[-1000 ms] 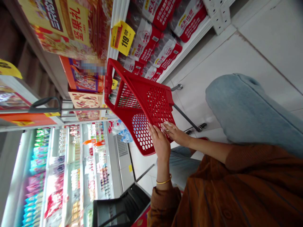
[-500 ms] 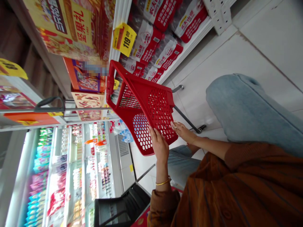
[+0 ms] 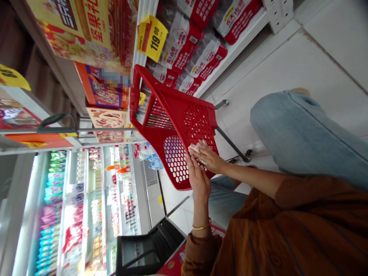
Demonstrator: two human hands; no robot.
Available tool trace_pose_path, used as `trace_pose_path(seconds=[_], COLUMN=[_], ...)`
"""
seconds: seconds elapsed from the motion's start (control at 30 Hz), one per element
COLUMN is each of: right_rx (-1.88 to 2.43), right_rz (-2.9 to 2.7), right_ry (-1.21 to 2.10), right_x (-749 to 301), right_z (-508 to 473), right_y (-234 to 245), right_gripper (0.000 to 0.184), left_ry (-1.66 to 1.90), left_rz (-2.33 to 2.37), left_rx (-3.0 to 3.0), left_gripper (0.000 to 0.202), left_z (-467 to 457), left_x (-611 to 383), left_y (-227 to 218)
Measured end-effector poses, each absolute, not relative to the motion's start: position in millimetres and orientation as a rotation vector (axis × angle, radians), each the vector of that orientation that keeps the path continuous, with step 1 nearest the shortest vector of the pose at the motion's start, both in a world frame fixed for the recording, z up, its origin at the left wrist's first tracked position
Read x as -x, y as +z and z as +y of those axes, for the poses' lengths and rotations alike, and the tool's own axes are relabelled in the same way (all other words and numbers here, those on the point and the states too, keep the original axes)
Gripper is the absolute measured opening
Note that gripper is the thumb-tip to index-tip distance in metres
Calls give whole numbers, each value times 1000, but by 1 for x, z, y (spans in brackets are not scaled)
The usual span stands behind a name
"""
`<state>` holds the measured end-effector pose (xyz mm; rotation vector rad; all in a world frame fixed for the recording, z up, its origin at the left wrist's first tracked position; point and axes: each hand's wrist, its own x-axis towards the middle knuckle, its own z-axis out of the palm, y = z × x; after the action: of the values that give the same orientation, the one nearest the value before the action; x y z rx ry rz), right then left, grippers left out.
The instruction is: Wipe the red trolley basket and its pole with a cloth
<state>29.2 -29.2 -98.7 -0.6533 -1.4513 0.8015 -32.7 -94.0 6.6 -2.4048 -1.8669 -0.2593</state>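
Observation:
A red perforated shopping basket point(image 3: 172, 115) is tipped on its side in front of me. My left hand point(image 3: 199, 180), with a gold bangle at the wrist, lies with its fingers stretched flat against the basket's honeycomb wall near its lower corner. My right hand point(image 3: 209, 158) presses a small pale cloth point(image 3: 194, 148) against the neighbouring perforated wall, fingers closed over it. Both hands touch the basket and nearly touch each other.
A grey metal handle bar point(image 3: 231, 146) runs from the basket to the white tiled floor point(image 3: 287, 57). Shelves above hold shrink-wrapped bottle packs point(image 3: 184, 38) and a yellow price tag point(image 3: 151, 36). A lit cooler point(image 3: 71, 214) and a black basket point(image 3: 149, 249) are nearby. My jeans knee point(image 3: 301, 134) is at right.
My right hand slid the cloth over the basket wall, out toward its edge and then back close to my left hand. The left hand stayed on the basket.

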Motion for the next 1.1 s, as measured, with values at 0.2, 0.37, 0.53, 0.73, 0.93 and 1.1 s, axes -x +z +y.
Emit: trace_pose_path(seconds=[0.2, 0.37, 0.53, 0.73, 0.93, 1.1], right_rx=[543, 561, 582, 589, 576, 672], right_rz=[-1368, -1347, -1377, -1386, -1328, -1259], right_ry=[754, 782, 810, 888, 918, 1050], right_x=[-17, -19, -20, -20, -19, -20], right_z=[-33, -42, -47, -52, -48, -39], right_y=[-125, -135, -146, -165, -159, -134], right_gripper=[58, 58, 55, 50, 49, 76], left_ry=[-271, -283, -251, -270, -300, -301], left_rz=[-1849, -1826, -1830, -1819, -1840, -1861], left_rx=[2417, 2420, 2409, 2415, 2426, 2407], left_gripper=[58, 57, 58, 58, 57, 56], left_z=[-97, -98, -98, -98, -100, -100], left_x=[35, 38, 38, 44, 50, 46], left_y=[7, 7, 7, 6, 5, 6])
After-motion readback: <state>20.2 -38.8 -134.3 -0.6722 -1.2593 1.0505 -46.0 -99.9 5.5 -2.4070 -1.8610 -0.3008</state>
